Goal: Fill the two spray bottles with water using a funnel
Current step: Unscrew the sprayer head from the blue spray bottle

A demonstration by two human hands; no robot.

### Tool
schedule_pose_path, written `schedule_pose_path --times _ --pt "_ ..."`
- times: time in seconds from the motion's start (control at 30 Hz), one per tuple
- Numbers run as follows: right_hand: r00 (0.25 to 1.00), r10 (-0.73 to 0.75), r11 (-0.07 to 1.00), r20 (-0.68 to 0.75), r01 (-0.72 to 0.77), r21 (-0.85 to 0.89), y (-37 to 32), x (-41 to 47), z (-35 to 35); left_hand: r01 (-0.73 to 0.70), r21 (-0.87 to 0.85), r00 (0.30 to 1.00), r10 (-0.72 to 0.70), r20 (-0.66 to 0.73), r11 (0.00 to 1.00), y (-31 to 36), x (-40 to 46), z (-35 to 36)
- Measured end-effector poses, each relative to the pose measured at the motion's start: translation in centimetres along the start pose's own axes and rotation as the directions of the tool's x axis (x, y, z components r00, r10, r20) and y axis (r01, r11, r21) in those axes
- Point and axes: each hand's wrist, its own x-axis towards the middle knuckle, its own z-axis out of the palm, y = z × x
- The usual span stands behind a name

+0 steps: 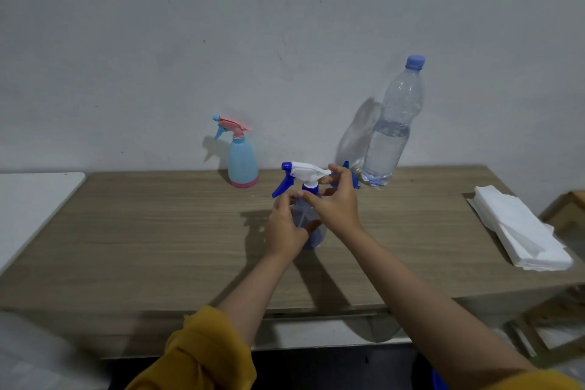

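1. Where the wooden table (158, 231) crosses the middle of the frame, a clear spray bottle (311, 225) with a blue and white trigger head (304, 172) is held upright at the centre, its base hidden behind the hands.
2. The bottle's body is gripped by the left hand (285, 228), whose fingers are curled round its left side.
3. The blue collar under the trigger head is pinched by the right hand (335, 203), with the thumb and fingers closed on the neck from the right.
4. A second spray bottle (242, 158), pale blue with a pink base and pink trigger, is seen standing upright on the far edge of the table, left of centre and well apart from the hands.
5. A large clear water bottle (391, 133) with a blue cap is placed right of centre at the far edge, against the grey wall (285, 25); it is roughly half filled.
6. Just behind the right hand, a small blue object (349, 172) is partly hidden; it may be the funnel, though this cannot be told for certain.
7. A stack of white paper towels (519, 231) is laid at the right end of the table.
8. Mustard-yellow sleeves (205, 351) are visible along the bottom edge of the frame.
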Motion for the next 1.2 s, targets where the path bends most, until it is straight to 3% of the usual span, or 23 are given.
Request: schedule_pose_path --times 0.5,0.8,1.03,1.2 --pt "0.991 -0.128 0.98 0.049 0.134 -0.145 -0.7 -0.4 -0.8 -0.003 -0.003 1.0 0.003 0.009 1.0 -0.2 0.0 0.1" --pt "0.982 -0.181 0.927 0.062 0.191 -0.321 -1.8 0.2 -0.8 0.007 0.018 1.0 -0.008 0.027 1.0 -0.3 0.1 0.1" --pt "0.962 -0.198 0.94 0.191 0.241 -0.241 -2.0 1.2 -1.4 0.064 0.0 0.997 -0.064 0.042 0.998 -0.6 0.3 0.3" --pt "0.975 -0.212 0.976 0.061 0.214 -0.029 -5.3 3.5 -2.0 -0.008 0.034 1.0 0.007 0.027 0.999 -0.4 -0.1 -0.1"
